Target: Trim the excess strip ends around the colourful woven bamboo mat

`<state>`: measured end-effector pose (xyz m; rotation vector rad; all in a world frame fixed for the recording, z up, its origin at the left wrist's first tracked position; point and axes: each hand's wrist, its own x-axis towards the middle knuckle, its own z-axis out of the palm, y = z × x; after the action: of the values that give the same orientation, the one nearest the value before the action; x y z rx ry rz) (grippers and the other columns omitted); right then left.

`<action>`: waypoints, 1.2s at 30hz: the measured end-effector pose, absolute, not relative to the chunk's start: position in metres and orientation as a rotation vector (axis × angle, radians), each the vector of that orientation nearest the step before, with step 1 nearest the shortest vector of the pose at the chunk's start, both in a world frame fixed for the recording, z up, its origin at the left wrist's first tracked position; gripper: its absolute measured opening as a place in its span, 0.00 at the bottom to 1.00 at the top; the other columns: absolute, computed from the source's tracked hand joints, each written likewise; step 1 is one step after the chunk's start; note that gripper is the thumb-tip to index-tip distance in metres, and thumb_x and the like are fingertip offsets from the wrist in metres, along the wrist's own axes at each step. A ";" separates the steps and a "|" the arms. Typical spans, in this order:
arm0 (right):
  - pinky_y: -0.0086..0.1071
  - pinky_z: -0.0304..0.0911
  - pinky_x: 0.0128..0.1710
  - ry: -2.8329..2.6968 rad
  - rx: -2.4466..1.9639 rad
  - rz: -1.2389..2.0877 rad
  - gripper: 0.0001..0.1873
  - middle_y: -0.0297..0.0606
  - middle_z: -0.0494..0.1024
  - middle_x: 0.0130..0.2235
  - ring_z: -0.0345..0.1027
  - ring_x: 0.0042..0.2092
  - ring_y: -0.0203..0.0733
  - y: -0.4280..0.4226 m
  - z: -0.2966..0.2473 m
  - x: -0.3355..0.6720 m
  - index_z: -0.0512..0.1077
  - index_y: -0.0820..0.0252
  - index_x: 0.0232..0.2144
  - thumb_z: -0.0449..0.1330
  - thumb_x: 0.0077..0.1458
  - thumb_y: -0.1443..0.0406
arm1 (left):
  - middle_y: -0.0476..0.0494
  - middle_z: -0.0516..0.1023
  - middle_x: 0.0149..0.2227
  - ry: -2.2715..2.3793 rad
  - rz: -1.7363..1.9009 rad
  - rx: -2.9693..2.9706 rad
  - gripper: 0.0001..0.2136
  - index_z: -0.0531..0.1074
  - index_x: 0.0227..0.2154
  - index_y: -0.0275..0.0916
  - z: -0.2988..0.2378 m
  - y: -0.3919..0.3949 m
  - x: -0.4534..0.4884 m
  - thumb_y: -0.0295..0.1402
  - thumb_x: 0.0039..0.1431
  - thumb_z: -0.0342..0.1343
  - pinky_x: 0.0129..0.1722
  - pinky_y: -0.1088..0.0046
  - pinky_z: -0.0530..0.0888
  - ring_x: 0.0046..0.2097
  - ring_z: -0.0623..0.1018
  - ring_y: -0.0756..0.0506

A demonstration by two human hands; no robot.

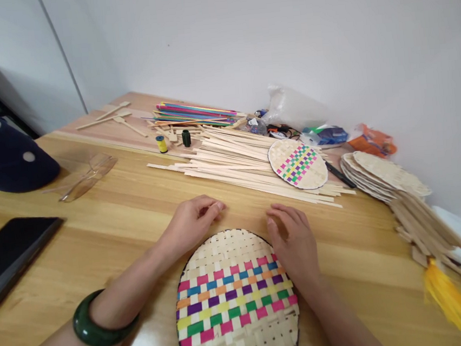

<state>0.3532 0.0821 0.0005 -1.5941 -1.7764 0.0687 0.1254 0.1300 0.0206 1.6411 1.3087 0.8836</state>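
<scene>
A thick, glossy dark green bangle (83, 324) circles the bare left forearm (143, 279).

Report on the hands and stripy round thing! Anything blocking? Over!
Left hand curled past far edge. Right hand at right edge. Woven disc: near edge cropped. Pale strips beyond, not blocking.

Peripheral objects on the desk (355, 242).
Toward the left edge: a dark-blue object (9, 156), eyeglasses (88, 177) and a flat black device (15, 248); along the far edge, near the wall (217, 38), a translucent plastic bag (293, 104) and an orange packet (372, 140).
</scene>
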 end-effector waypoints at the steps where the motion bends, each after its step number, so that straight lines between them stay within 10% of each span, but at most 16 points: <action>1: 0.50 0.64 0.55 -1.777 -1.615 0.027 0.15 0.47 0.79 0.49 0.67 0.53 0.53 0.084 -0.001 0.356 0.76 0.60 0.43 0.52 0.62 0.61 | 0.41 0.84 0.37 1.306 0.879 1.651 0.16 0.82 0.33 0.41 0.020 0.130 0.125 0.45 0.60 0.53 0.37 0.64 0.77 0.36 0.81 0.41; 7: 0.58 0.56 0.60 -1.840 -1.767 -0.115 0.23 0.55 0.73 0.58 0.60 0.61 0.61 0.092 -0.012 0.368 0.76 0.66 0.50 0.51 0.62 0.59 | 0.41 0.84 0.37 1.308 0.858 1.704 0.16 0.82 0.32 0.42 0.019 0.129 0.126 0.45 0.60 0.52 0.38 0.63 0.76 0.38 0.80 0.39; 18: 0.54 0.62 0.58 -1.819 -1.640 -0.305 0.15 0.48 0.79 0.50 0.65 0.56 0.55 0.093 -0.010 0.370 0.79 0.59 0.31 0.53 0.61 0.65 | 0.45 0.84 0.35 1.301 0.845 1.790 0.15 0.81 0.27 0.44 0.023 0.128 0.126 0.43 0.60 0.52 0.37 0.66 0.73 0.36 0.80 0.41; 36: 0.53 0.64 0.57 -1.911 -1.649 -0.220 0.17 0.51 0.78 0.52 0.64 0.56 0.57 0.092 -0.009 0.365 0.80 0.64 0.43 0.53 0.60 0.66 | 0.44 0.83 0.36 1.299 0.765 1.886 0.15 0.81 0.29 0.43 0.023 0.129 0.125 0.42 0.61 0.52 0.37 0.65 0.73 0.37 0.79 0.41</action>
<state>0.3649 0.0920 -0.0086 -1.6489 -1.9111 -0.2199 0.1253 0.1286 0.0230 1.8858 1.2991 0.7646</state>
